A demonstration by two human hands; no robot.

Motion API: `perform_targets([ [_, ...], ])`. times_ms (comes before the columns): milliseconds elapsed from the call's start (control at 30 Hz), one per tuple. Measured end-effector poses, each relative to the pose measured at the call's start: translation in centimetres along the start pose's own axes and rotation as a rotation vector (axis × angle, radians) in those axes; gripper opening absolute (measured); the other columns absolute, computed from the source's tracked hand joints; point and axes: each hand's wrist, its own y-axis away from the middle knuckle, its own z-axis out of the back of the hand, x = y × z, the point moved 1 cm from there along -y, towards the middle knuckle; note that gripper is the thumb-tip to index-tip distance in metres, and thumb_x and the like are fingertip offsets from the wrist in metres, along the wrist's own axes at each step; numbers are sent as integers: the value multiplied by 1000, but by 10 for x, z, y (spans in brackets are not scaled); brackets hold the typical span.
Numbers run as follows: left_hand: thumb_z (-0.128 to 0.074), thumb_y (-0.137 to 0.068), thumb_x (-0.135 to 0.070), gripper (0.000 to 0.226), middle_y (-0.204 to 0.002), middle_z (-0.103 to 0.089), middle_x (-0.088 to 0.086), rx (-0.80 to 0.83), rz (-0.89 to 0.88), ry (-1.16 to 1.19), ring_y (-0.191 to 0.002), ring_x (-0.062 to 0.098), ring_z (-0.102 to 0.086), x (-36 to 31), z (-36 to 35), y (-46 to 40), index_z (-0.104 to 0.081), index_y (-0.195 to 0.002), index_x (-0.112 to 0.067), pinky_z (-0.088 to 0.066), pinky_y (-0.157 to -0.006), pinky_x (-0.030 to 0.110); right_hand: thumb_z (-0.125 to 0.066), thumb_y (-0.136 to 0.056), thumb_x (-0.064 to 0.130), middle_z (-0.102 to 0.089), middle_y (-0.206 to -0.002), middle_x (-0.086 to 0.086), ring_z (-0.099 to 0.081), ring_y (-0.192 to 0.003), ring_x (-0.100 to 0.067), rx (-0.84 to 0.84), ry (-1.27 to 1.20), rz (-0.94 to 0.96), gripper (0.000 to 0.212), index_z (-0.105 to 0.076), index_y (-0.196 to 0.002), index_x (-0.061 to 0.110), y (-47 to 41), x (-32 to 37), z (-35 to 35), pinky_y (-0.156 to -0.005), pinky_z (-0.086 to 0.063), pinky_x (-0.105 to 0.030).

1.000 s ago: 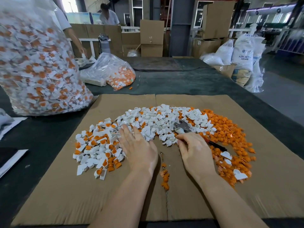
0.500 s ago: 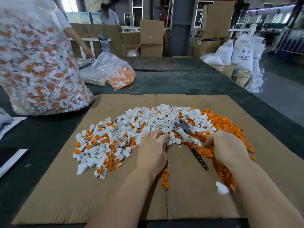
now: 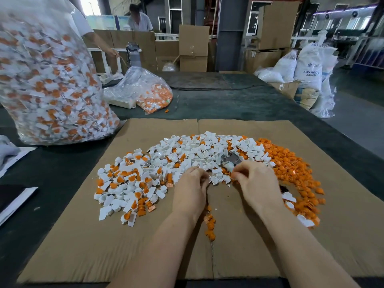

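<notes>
Hands curled at white pieces (image 3: pixel 187 151): left hand (image 3: pixel 192 188), right hand (image 3: pixel 256 181); contents of either pinch indiscernible; pliers (image 3: pixel 230 158) just beyond.

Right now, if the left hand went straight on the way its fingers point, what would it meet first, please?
The left hand would most likely meet the white plastic pieces just ahead of its fingers; depth is unclear.

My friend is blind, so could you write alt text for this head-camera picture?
The left hand and right hand curl their fingers at the near edge of a heap of white parts on cardboard; whether they hold a piece is unclear. Orange caps lie to its right, and a full clear bag stands far left.
</notes>
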Motion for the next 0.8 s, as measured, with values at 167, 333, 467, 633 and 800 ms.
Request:
perform_targets([
  [167, -54, -94, -16, 16, -101, -62, -5, -11, 57, 35, -89, 9, -54, 0, 2, 1, -63, -106, -20, -40, -76, 19, -62, -88, 11, -70, -88, -3, -62, -83, -19, -62, -155, 9, 9, -71, -91, 9, 15, 12, -24, -75, -49, -30],
  [333, -52, -96, -18, 34, -105, -45, -5, -2, 51, -74, -97, 12, -55, 1, 1, -1, -55, -130, -21, -35, -77, 13, -63, -87, 8, -70, -86, -1, -62, -81, -15, -107, -192, 66, 10, -72, -92, 9, 23, 12, -31, -73, -44, -21],
  [467, -54, -95, -19, 28, -105, -38, -2, 39, 49, -115, -93, 14, -54, 1, 0, -1, -63, -121, -18, -40, -82, 17, -63, -86, 8, -70, -86, 0, -60, -79, -12, -116, -205, 63, 10, -72, -92, 10, 24, 10, -30, -70, -38, -15],
  [633, -56, -93, -16, 14, -109, -48, -4, 12, 50, -73, -97, 12, -54, 0, 0, 1, -64, -104, -17, -36, -78, 14, -64, -86, 9, -70, -86, 1, -58, -79, -10, -116, -192, 69, 10, -71, -92, 11, 25, 9, -31, -69, -35, -12],
  [800, -53, -95, -15, 28, -102, -40, -5, 32, 18, -116, -90, 12, -52, 0, 0, 1, -60, -122, -19, -35, -73, 16, -64, -86, 10, -70, -85, 1, -56, -77, -7, -112, -208, 71, 9, -71, -92, 11, 26, 8, -32, -68, -36, -10],
])
